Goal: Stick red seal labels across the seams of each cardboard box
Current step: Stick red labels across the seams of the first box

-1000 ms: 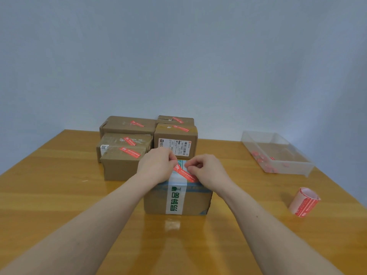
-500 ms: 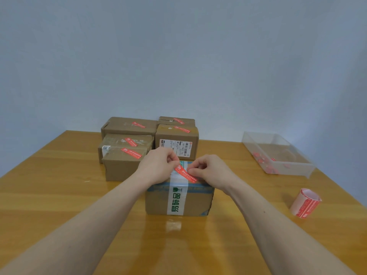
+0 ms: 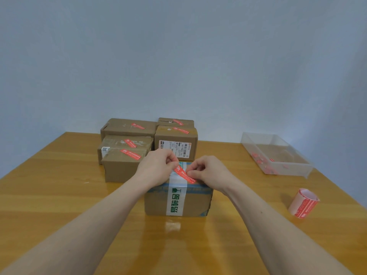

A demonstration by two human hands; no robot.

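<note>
A cardboard box (image 3: 158, 203) with a white strip of green-printed tape stands on the table in front of me. A red seal label (image 3: 184, 175) lies slanted across the taped seam on its top. My left hand (image 3: 156, 169) pinches the label's upper left end. My right hand (image 3: 210, 173) presses fingertips on its lower right end. Behind the box, several cardboard boxes (image 3: 127, 167) stand grouped, each with a red label on top.
A roll of red labels (image 3: 303, 203) lies on the wooden table (image 3: 59, 195) to the right. A clear plastic tray (image 3: 278, 153) with red scraps sits at the far right. A pale wall rises behind the table.
Both hands have stayed on the label and shifted only slightly. The label lies flatter on the box top than a second ago.
</note>
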